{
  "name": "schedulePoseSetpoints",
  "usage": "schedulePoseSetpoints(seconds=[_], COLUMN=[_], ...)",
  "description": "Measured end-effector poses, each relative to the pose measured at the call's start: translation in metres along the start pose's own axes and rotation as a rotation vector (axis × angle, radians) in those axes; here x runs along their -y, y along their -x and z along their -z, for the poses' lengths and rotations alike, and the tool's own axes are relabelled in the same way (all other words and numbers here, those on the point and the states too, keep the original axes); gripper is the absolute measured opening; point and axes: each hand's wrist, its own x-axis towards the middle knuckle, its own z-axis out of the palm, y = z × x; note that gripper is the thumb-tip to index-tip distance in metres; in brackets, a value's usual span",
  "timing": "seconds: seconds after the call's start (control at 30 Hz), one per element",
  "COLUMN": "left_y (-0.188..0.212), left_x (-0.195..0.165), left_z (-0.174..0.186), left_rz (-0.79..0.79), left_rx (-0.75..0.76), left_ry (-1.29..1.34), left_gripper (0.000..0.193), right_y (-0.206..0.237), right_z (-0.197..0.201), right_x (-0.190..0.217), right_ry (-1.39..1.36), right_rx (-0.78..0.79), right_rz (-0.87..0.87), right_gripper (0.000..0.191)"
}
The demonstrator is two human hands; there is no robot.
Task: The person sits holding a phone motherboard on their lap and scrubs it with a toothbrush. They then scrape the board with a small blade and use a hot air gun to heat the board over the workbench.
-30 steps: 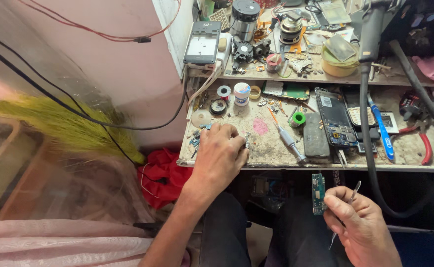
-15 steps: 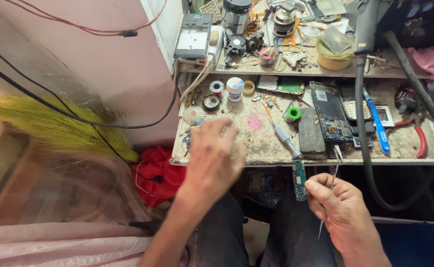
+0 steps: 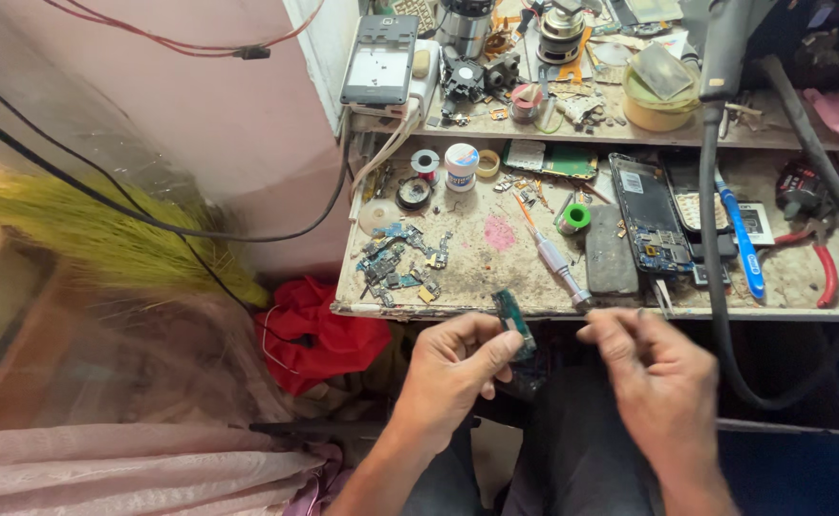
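Note:
My left hand [image 3: 458, 368] is shut on a small green circuit board [image 3: 510, 320], pinching it upright just below the front edge of the workbench [image 3: 419, 308]. My right hand [image 3: 654, 373] is a little to its right, back towards the camera, with the fingertips pinched together close to the board. Whether anything is in those fingers is hidden. Both hands hover over my lap, in front of the bench.
On the bench lie a screwdriver [image 3: 558, 263], a green tape roll [image 3: 574, 218], an opened dark phone [image 3: 651, 215], a blue toothbrush [image 3: 740, 239], red pliers [image 3: 826, 268] and circuit board scraps [image 3: 396, 263]. A black hose [image 3: 716, 248] hangs across it. A red cloth [image 3: 319, 330] lies below left.
My left hand came off the bench and took the green board, which my right hand held before. The thin tool seen earlier in my right hand no longer shows.

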Motion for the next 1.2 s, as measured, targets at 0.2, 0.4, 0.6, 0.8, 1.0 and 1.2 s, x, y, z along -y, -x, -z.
schedulePoseSetpoints(seconds=[0.2, 0.4, 0.6, 0.8, 1.0, 1.2], left_y=[0.0, -0.002, -0.002, 0.002, 0.007, 0.008], left_x=[-0.007, -0.006, -0.005, -0.009, -0.009, -0.005], left_z=[0.006, 0.008, 0.011, 0.011, 0.014, 0.015], left_rz=[0.002, 0.018, 0.038, 0.017, 0.006, 0.035], left_rx=[-0.043, -0.08, -0.089, -0.133, -0.109, -0.107], left_ry=[0.009, 0.024, 0.026, -0.019, 0.037, 0.113], left_gripper=[0.023, 0.022, 0.021, 0.022, 0.019, 0.012], right_y=[-0.017, -0.016, -0.028, -0.066, -0.083, -0.125], right_z=[0.013, 0.014, 0.024, 0.066, 0.107, 0.104], right_x=[0.023, 0.033, 0.041, 0.023, -0.022, -0.046], right_ry=[0.512, 0.636, 0.388, 0.16, 0.42, 0.515], right_rx=[-0.198, -0.211, 0.014, -0.11, -0.195, -0.188], right_rz=[0.434, 0.494, 0.511, 0.262, 0.165, 0.316], right_gripper=[0.024, 0.034, 0.047, 0.029, 0.018, 0.025])
